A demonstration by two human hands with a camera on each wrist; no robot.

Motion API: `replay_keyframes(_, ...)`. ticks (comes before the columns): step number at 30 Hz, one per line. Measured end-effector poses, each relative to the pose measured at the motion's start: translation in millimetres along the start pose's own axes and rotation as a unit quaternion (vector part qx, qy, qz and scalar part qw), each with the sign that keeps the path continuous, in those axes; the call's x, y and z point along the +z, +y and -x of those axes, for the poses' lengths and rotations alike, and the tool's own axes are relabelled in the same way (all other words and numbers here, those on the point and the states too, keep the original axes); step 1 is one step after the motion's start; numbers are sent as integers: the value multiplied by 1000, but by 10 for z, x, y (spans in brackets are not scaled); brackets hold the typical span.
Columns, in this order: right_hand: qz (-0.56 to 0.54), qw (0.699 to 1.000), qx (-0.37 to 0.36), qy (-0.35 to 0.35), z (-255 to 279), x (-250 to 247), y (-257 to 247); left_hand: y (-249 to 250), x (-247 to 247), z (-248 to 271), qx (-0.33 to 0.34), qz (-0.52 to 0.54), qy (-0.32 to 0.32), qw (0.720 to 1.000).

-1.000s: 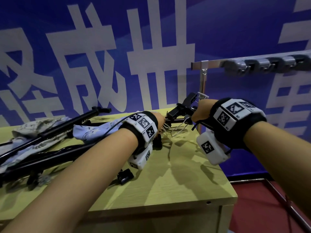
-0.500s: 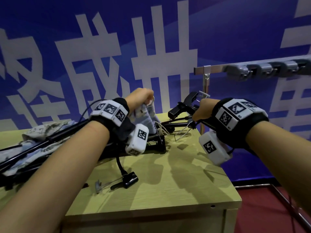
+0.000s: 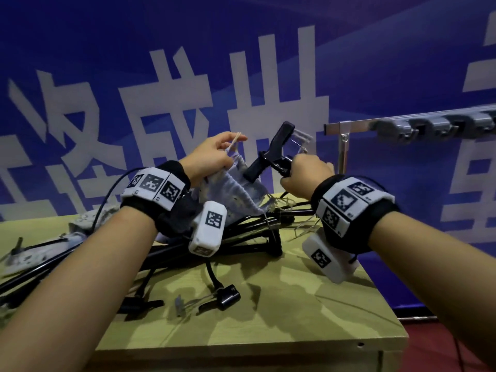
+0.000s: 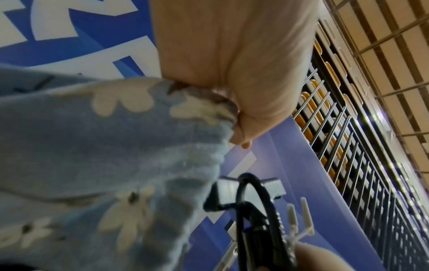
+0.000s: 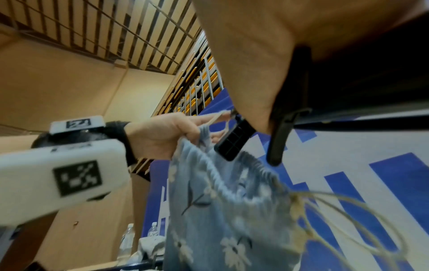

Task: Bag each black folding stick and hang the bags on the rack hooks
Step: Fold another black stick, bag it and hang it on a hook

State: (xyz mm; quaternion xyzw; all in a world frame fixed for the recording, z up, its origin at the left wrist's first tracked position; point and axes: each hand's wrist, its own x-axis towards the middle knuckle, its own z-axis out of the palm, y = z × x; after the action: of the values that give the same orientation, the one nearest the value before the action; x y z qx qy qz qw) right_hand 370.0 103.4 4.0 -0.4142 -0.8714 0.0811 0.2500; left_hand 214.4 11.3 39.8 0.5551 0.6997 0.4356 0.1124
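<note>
Your left hand (image 3: 212,154) pinches the rim of the blue flowered bag (image 3: 236,189), raised over the counter (image 3: 268,312). Your right hand's (image 3: 306,173) grip is closed around the black stick (image 3: 271,151), its head just beside the bag's mouth.

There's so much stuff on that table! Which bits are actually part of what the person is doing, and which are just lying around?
Part of the job:
- blue flowered bag, held up by the left hand
- black folding stick, gripped by the right hand
- more black sticks on the table
- rack hooks

Just lying about:
- water bottles
- blue banner
</note>
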Motion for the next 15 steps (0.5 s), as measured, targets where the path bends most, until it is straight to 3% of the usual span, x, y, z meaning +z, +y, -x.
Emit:
replay_keyframes(8, 60, 991, -88, 76, -34, 118, -242, 292, -143, -6, 34, -17, 4, 999)
replay_keyframes(15, 46, 995, -84, 38, -69, -20, -159, 381, 11, 22, 22, -168, -119, 978)
